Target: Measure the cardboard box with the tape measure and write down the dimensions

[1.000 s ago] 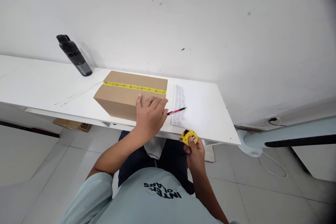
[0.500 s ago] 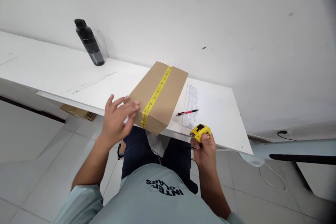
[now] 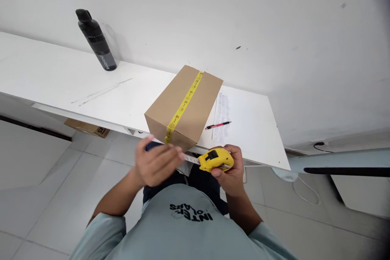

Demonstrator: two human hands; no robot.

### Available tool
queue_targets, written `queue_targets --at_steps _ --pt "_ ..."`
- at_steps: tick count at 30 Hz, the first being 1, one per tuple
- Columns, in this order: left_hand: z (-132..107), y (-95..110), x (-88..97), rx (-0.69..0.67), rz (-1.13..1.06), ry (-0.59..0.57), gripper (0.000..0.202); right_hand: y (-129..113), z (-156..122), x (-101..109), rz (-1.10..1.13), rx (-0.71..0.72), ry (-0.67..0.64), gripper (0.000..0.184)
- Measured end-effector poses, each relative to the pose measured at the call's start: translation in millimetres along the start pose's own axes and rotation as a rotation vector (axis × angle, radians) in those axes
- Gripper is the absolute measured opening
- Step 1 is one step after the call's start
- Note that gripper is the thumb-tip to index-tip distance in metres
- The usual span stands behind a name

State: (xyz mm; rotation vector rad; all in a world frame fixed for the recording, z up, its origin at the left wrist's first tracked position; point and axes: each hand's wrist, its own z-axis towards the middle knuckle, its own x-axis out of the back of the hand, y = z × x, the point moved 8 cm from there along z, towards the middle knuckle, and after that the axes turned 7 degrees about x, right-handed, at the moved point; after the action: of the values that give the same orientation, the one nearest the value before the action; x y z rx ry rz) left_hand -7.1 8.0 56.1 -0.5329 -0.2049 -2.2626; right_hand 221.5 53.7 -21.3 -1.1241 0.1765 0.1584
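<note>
A brown cardboard box (image 3: pixel 189 107) sealed with yellow printed tape lies turned end-on at the front edge of the white table (image 3: pixel 61 81). Just in front of it, below the table edge, my right hand (image 3: pixel 231 170) grips a yellow tape measure (image 3: pixel 215 159). My left hand (image 3: pixel 157 162) is closed in a pinch on the end of the tape blade (image 3: pixel 190 158), which is drawn out a short way between the two hands. A red and black pen (image 3: pixel 217 125) lies on a written sheet of paper (image 3: pixel 223 115) to the right of the box.
A black water bottle (image 3: pixel 96 41) stands at the back left against the white wall. A flattened carton (image 3: pixel 83 128) lies on the tiled floor under the table. At the right are a pale fan base (image 3: pixel 286 172) and a cable.
The box was turned from lengthwise to end-on. My left hand left the box and took hold of the tape blade. My right hand brought the tape measure in front of the box.
</note>
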Motion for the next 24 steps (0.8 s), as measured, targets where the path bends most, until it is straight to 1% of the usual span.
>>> queue_targets --at_steps 2,3,4,5,6,7,8,10,11,13,16,19,20,22,24 --pt "-5.8 -41.6 13.4 0.099 0.167 0.091 0.022 -1.9 1.3 23.0 -0.078 0.049 0.119 0.059" --pt "-8.0 -65.3 20.8 0.171 0.252 0.145 0.019 -4.1 1.9 35.6 -0.118 0.075 0.186 0.059" --pt "-10.2 -91.7 28.4 0.286 0.342 0.197 0.014 -7.7 2.1 48.0 -0.157 0.106 0.254 0.059" --pt "-12.9 -118.4 34.5 0.421 0.402 0.229 0.014 -12.1 1.7 59.3 -0.194 0.139 0.316 0.060" --pt "-15.0 -141.2 37.6 0.526 0.424 0.231 0.020 -16.7 0.7 68.8 -0.229 0.170 0.368 0.060" --pt "-16.5 -160.7 37.9 0.610 0.425 0.209 0.027 -21.3 -0.8 76.2 -0.262 0.197 0.407 0.061" --pt "-16.5 -175.7 34.9 0.657 0.403 0.160 0.033 -25.5 -2.7 81.3 -0.294 0.218 0.436 0.062" --pt "-13.3 -193.1 24.5 0.669 0.334 0.050 0.036 -33.6 -6.9 84.9 -0.367 0.253 0.465 0.064" --pt "-10.7 -197.2 17.4 0.655 0.287 -0.016 0.036 -37.9 -8.7 83.6 -0.410 0.276 0.468 0.065" --pt "-4.3 -199.1 2.6 0.623 0.158 -0.140 0.033 -47.2 -10.4 75.2 -0.496 0.343 0.451 0.066" --pt "8.7 -188.8 -17.9 0.581 -0.099 -0.325 0.029 -56.5 -5.6 52.8 -0.601 0.454 0.346 0.063" --pt "22.1 -171.0 -26.3 0.569 -0.309 -0.422 0.025 -52.7 4.4 29.6 -0.684 0.492 0.195 0.059" --pt "25.0 -164.6 -27.8 0.569 -0.357 -0.443 0.026 -49.7 7.4 24.3 -0.703 0.491 0.164 0.060" --pt "26.9 -152.2 -30.6 0.566 -0.405 -0.477 0.031 -42.8 12.5 18.8 -0.723 0.467 0.151 0.062" --pt "25.0 -140.4 -31.6 0.537 -0.389 -0.470 0.034 -36.2 16.8 17.9 -0.720 0.419 0.178 0.062"
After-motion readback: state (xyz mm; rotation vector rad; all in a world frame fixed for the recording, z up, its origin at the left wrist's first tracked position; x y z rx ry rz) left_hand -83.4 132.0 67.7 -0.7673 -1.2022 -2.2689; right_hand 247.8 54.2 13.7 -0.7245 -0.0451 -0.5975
